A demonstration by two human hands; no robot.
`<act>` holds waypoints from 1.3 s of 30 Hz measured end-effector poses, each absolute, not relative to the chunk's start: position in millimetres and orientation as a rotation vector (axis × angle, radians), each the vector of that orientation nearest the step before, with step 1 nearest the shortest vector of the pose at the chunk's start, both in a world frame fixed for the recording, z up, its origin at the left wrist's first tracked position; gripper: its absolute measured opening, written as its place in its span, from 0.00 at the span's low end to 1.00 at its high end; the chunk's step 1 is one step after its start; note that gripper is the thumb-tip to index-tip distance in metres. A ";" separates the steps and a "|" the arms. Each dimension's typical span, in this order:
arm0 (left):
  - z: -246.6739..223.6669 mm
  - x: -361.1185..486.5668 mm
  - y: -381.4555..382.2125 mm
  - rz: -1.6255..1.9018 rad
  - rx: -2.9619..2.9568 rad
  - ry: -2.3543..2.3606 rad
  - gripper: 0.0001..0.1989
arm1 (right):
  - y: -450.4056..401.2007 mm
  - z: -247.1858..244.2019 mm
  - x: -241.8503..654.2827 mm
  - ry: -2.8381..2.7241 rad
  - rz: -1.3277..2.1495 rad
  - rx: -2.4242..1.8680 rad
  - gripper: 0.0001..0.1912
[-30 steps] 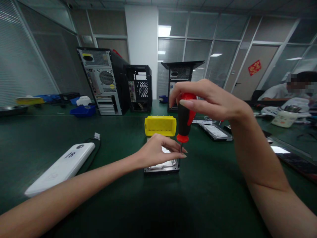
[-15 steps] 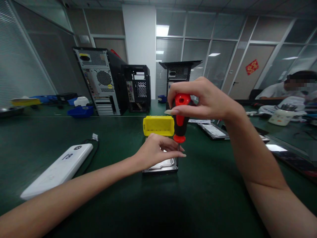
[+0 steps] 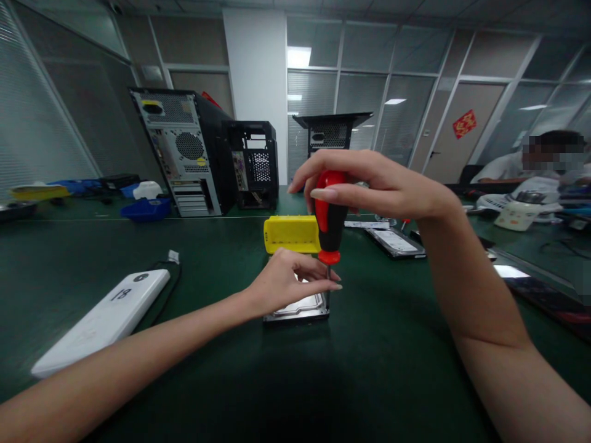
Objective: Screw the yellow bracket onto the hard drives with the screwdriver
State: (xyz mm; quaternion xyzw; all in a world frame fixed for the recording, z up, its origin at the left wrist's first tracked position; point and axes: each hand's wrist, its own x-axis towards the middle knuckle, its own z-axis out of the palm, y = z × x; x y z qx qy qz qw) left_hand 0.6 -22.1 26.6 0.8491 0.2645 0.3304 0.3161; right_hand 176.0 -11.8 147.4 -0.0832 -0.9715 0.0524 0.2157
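Observation:
A red and black screwdriver (image 3: pixel 330 224) stands almost upright, its tip at the right front corner of a silver hard drive (image 3: pixel 300 311). My right hand (image 3: pixel 357 181) grips the top of the handle between thumb and fingers, the index finger stretched out to the left. Lower down, my left hand (image 3: pixel 289 280) pinches the metal shaft with thumb and fingertips. It lies over the drive and hides much of its top; the screw under the tip cannot be made out. Just behind the drive is a yellow plastic bin (image 3: pixel 292 235).
A white power bank (image 3: pixel 104 320) with a cable lies at left. Computer cases (image 3: pixel 189 154) stand at the back, near a blue bin (image 3: pixel 145 209). Another hard drive (image 3: pixel 396 242) lies at right, with a dark glossy panel (image 3: pixel 540 295) beyond my forearm. A person (image 3: pixel 503 166) sits far right.
My right hand's index finger has straightened off the handle to the left, and the fingers have shifted on the grip. My left hand stays at the shaft. The whole view has shifted slightly.

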 end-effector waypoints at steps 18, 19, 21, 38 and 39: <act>26.5 -0.9 -21.2 0.832 2.250 0.601 0.09 | -19.7 146.4 172.9 -2.670 -0.119 -0.268 0.13; 26.1 -1.2 -20.8 0.836 2.258 0.593 0.09 | -21.6 146.9 174.0 -2.690 -0.075 -0.257 0.13; 25.3 -1.6 -20.1 0.842 2.282 0.588 0.09 | -24.3 147.3 175.4 -2.718 0.012 -0.225 0.13; 24.7 -0.5 -19.3 0.868 2.310 0.607 0.09 | -17.3 145.2 176.8 -2.731 -0.068 -0.178 0.13; 24.8 -0.5 -19.1 0.871 2.307 0.605 0.09 | -17.0 145.2 176.9 -2.729 -0.059 -0.181 0.13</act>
